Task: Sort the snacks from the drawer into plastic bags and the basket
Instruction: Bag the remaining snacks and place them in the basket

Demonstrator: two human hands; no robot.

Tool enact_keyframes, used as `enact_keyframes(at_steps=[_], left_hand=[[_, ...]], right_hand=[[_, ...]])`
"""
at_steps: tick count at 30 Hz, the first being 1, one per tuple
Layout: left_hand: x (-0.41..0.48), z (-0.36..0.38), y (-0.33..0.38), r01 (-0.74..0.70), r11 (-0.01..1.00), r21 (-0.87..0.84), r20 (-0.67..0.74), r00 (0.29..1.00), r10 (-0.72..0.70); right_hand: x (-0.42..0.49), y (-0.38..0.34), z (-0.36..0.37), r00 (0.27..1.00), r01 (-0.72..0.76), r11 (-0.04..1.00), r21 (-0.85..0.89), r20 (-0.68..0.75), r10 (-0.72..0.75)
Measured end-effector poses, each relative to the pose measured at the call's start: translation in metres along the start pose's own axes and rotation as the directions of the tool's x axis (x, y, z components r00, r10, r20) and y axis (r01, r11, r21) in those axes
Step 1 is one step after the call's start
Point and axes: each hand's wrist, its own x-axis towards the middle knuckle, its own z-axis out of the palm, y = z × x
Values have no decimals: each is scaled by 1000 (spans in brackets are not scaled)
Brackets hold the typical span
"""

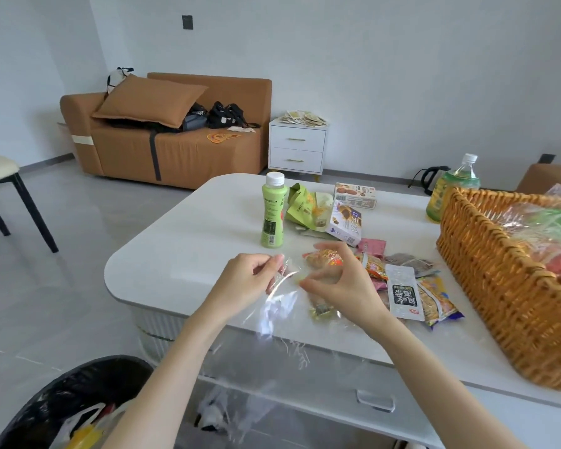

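A clear plastic bag [279, 319] hangs from both hands over the white table's [182, 254] front edge. My left hand [250, 280] pinches its top edge at the left. My right hand [340, 283] pinches the same edge a little to the right, fingers curled. Behind my right hand lies an orange snack packet [324, 258], and several flat snack packets [412, 291] spread to its right. A wicker basket [499, 286] with bagged snacks inside stands at the table's right.
A green bottle [272, 212] stands mid-table, with a torn green wrapper [302, 205] and two snack boxes [350, 218] behind. A large tea bottle [450, 189] stands beside the basket. A black-lined bin [68, 406] sits on the floor at lower left. The table drawer [376, 400] is below.
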Motion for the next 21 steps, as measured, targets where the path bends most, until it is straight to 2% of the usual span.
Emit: enact_keyframes(at_steps=[3,7,11,15,17,21], left_hand=[[2,5,0,-56,997,54,-16,998,57],[2,11,4,-122,992,11,23,992,122],[2,21,12,-122,990,-77,71,989,127],[1,22,12,28,995,-99,322,947,6],[0,23,12,72,992,-108,354,935,-29],[0,25,12,62,996,-67,378,925,-32]], right_hand=[[-3,-4,-17,978,-157,976,151,164,132],[-10,2,-29,916,-270,904,332,377,135],[-14,8,-35,936,-238,924,301,323,136],[-18,13,-40,942,-264,899,349,292,164],[-20,15,-41,953,-245,930,274,243,180],[-21,19,-43,970,-234,968,94,87,226]])
